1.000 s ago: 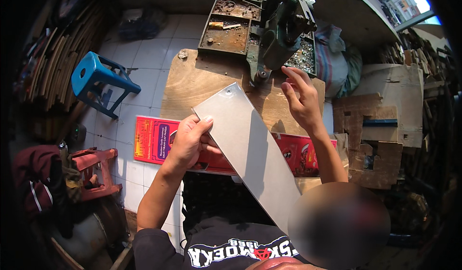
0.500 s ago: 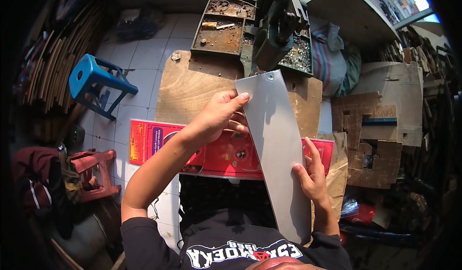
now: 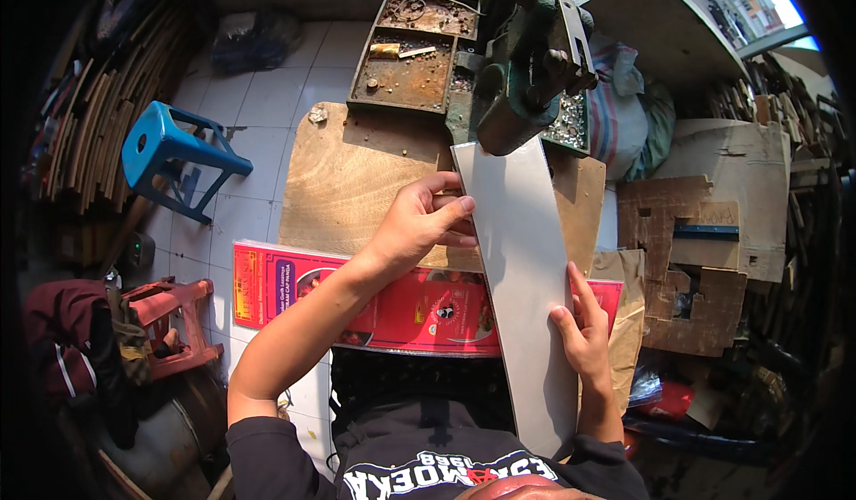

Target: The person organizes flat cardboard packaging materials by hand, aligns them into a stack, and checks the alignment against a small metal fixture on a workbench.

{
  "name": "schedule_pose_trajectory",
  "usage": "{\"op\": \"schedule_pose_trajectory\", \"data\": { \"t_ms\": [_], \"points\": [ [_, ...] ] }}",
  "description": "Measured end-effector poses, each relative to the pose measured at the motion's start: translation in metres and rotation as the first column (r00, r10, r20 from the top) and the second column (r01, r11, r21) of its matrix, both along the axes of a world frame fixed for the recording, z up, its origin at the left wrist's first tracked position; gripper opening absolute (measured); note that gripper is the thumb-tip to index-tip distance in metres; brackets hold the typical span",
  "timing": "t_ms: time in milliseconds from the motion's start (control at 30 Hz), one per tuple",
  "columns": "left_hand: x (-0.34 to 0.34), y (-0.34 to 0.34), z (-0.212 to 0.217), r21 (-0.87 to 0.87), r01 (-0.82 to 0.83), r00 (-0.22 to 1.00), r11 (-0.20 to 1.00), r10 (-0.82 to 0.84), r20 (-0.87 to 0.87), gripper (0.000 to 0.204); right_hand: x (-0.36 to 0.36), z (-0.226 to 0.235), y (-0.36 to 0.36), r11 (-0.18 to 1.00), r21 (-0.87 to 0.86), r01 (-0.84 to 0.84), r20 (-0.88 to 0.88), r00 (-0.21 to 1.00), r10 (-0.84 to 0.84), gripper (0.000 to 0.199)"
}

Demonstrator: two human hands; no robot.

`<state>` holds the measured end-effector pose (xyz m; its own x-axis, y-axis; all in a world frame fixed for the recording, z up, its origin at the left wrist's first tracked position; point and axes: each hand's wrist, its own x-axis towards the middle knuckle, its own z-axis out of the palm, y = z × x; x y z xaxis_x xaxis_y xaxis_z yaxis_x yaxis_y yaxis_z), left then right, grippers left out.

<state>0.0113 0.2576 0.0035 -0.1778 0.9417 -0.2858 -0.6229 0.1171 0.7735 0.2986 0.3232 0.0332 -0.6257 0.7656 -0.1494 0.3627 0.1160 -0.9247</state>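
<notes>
Now you are feeding the long grey sheet strip (image 3: 526,277), swung upright from its earlier slant, so its far end is sitting under the green press machine (image 3: 526,63) at upper centre. Your left hand (image 3: 419,223) is pinching its left edge near the top; your right hand (image 3: 584,339) is pressing flat, fingers spread, on its lower right edge.

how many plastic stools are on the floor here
2: a blue stool on the tiles at upper left, and a red stool lower left, partly covered by clothing. The cluttered dark edges may hide others.
</notes>
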Motion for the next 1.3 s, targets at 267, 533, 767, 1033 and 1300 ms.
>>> {"op": "schedule_pose_trajectory", "data": {
  "t_ms": [267, 533, 767, 1033, 1300],
  "points": [
    [-0.0011, 0.0027, -0.0028, 0.018, 0.017, 0.999, 1.0, -0.018, 0.042, 0.032, 0.0007, -0.0026, -0.0001, 0.998, -0.049, 0.034, 0.002, 0.999, -0.034, 0.058],
    [0.0012, 0.0025, -0.0047, 0.007, 0.02, 0.999, 1.0, -0.021, 0.039, 0.031, 0.0013, -0.0042, -0.0023, 0.997, -0.062, 0.043, -0.036, 0.998, -0.045, 0.057],
    [0.0015, 0.003, -0.0039, 0.012, 0.018, 0.999, 1.0, -0.019, 0.039, 0.026, 0.0019, -0.0015, -0.0012, 0.994, -0.102, 0.032, -0.021, 0.999, -0.034, 0.057],
    [0.0018, 0.0042, -0.0057, 0.007, 0.015, 0.999, 1.0, -0.015, 0.041, 0.026, 0.0026, -0.002, -0.0009, 0.993, -0.117, 0.029, -0.024, 0.999, -0.032, 0.057],
    [0.0008, 0.0045, -0.0038, 0.011, 0.011, 1.0, 1.0, -0.011, 0.026, 0.027, 0.0021, -0.0049, -0.0002, 0.997, -0.072, 0.027, -0.025, 0.999, -0.029, 0.057]
  ]
}}
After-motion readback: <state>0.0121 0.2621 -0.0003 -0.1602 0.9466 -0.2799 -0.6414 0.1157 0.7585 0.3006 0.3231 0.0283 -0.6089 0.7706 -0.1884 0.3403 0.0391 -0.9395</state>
